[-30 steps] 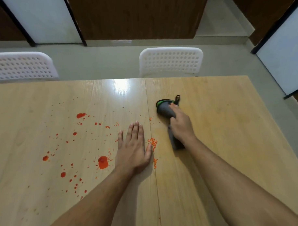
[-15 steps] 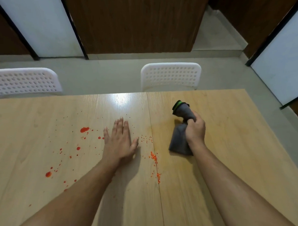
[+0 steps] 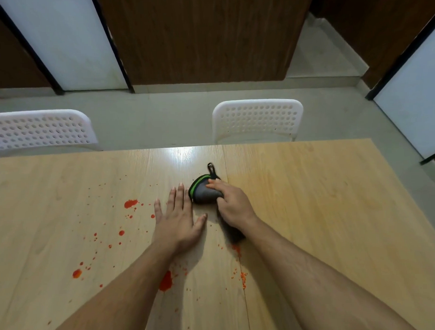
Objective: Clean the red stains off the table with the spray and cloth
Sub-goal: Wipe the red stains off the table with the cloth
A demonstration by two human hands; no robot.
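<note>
Right hand point(image 3: 234, 206) gripping grey cloth point(image 3: 205, 193) (green-edged) on tabletop point(image 3: 323, 198) near far edge, left hand point(image 3: 177, 220) flat, fingers straight, just beside cloth, red stains point(image 3: 131, 203) leftward

the right half of the table point(image 3: 336, 210) lies bare, open for a hand to sweep. mid-table, the flat left hand point(image 3: 179, 223) and the right hand point(image 3: 234, 206) pressing the grey cloth point(image 3: 204, 192) block the seam. two white chairs point(image 3: 256, 120) stand beyond the far edge.
</note>
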